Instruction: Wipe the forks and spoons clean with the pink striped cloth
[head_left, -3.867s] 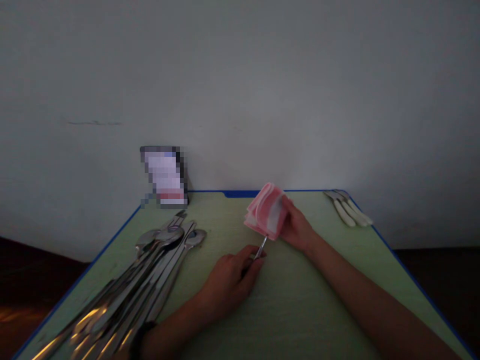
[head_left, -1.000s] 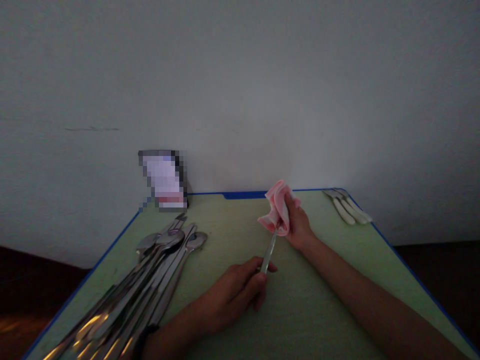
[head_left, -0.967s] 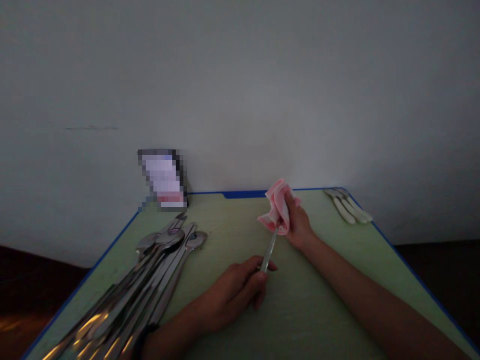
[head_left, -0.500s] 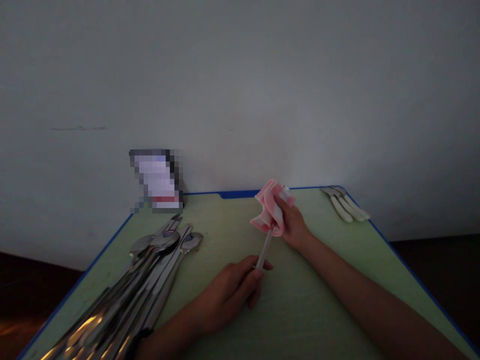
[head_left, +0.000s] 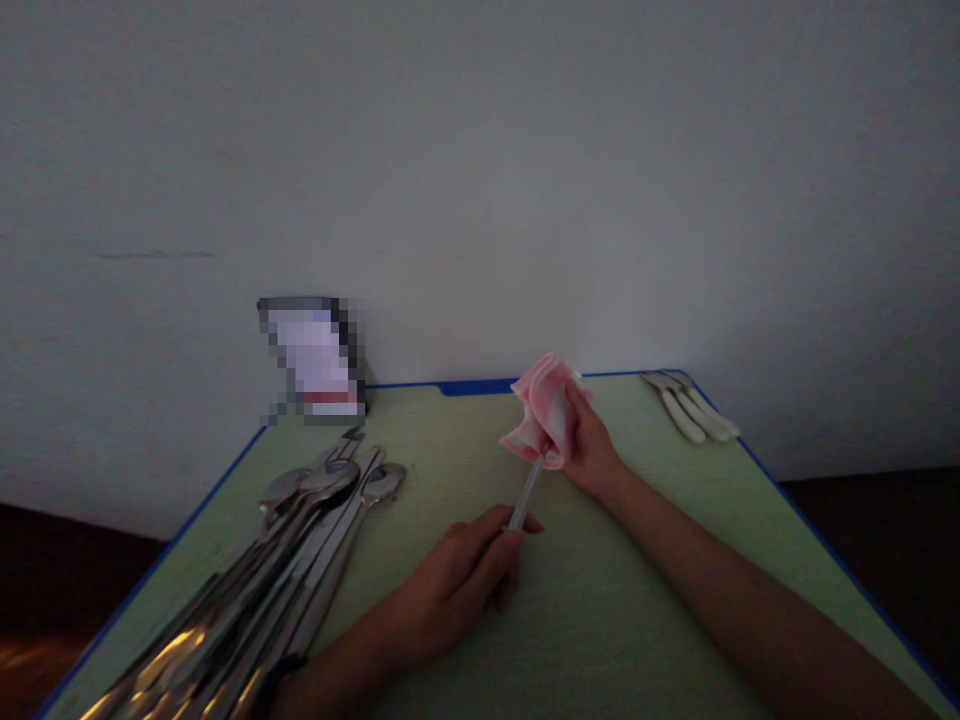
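Pinched between the thumb and fingers of my left hand [head_left: 472, 575] is the slim silver handle of a piece of cutlery [head_left: 527, 495]. Its far end disappears into a folded pink-and-white cloth [head_left: 541, 400], so I cannot tell which kind of cutlery it is. My right hand [head_left: 596, 450] grips the cloth around that end, thumb on top. Both hands are above the middle of the table. To the left of my left hand lies a pile of metal spoons and knives [head_left: 307, 550].
Forks with white handles [head_left: 686, 410] lie at the table's far right corner. A blurred phone-like screen [head_left: 315, 360] leans at the far left against the grey wall [head_left: 480, 200]. The pale green table [head_left: 637, 610] has a blue edge.
My right thumb and the cloth have shifted slightly, the thumb a little to the right. My left hand stays almost still on the handle.
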